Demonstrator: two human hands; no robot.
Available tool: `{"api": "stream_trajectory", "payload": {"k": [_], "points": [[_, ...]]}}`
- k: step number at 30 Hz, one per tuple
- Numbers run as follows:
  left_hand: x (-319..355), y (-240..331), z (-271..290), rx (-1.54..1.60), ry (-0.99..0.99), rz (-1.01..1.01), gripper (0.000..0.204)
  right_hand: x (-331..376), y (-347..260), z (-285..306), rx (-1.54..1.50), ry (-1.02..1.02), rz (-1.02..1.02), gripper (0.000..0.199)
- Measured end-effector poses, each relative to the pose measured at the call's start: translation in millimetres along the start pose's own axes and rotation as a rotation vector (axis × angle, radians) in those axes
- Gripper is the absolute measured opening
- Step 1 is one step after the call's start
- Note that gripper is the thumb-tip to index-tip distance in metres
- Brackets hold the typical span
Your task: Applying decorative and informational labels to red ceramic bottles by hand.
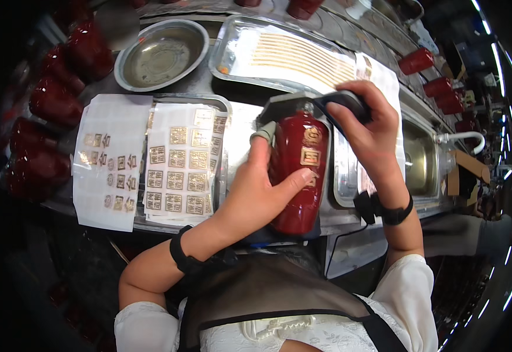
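Red and glossy down the bottle (pixel 298 208), clasped at the counter's (pixel 341 223) front edge between sheets (pixel 177 170) and tray (pixel 339 198) by the left hand (pixel 266 190), thumb on gold lettering (pixel 311 156), with a dark object (pixel 352 107) gripped in the right hand (pixel 373 126) beside the neck (pixel 305 108).

The gold-marked red bottle (pixel 294 149) points neck-away beside a dark handheld object (pixel 352 104).

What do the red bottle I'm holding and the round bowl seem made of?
The red bottle looks like glossy glass or glazed ceramic, given its bright highlights; I can't tell which. The round bowl is probably metal, perhaps steel, from its dull grey sheen.
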State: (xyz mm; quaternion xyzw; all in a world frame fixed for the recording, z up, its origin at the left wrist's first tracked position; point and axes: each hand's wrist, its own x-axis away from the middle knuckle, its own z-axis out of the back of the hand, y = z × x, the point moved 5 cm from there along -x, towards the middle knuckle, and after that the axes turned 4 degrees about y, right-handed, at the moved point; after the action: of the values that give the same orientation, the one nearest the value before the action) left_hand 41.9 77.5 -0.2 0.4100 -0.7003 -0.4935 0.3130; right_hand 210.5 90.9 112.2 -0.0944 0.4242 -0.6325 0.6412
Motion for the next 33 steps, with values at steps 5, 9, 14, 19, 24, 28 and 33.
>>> {"api": "stream_trajectory", "payload": {"k": [5, 9, 14, 19, 24, 28, 33], "points": [[0.6, -1.1, 2.0, -0.120, 0.019, 0.018, 0.060, 23.9, -32.1, -1.5, -0.130, -0.171, 0.334, 0.022], [0.3, -0.6, -1.7, -0.078, 0.000, 0.029, 0.062, 14.2, -9.2, 2.5, 0.103, 0.026, 0.053, 0.022], [-0.3, -1.1, 1.4, -0.153, 0.005, 0.042, 0.064, 27.4, -11.2, 6.0, -0.097, -0.064, 0.232, 0.022], [1.6, 2.4, 0.5, -0.006, -0.044, 0.039, 0.059, 45.2, -8.7, 6.8, 0.080, -0.055, 0.279, 0.027], [12.5, 5.1, 12.1, 0.150, -0.003, 0.158, 0.053, 79.1, -49.1, 4.6, 0.059, -0.166, 0.583, 0.037], [17.7, 7.2, 12.6, 0.197, -0.003, 0.187, 0.049, 70.5, -50.1, 8.0, 0.148, -0.039, 0.515, 0.038], [17.3, 8.9, 9.9, 0.119, -0.037, 0.116, 0.048, 85.1, -53.0, -8.5, 0.263, -0.073, 0.665, 0.033]]}}
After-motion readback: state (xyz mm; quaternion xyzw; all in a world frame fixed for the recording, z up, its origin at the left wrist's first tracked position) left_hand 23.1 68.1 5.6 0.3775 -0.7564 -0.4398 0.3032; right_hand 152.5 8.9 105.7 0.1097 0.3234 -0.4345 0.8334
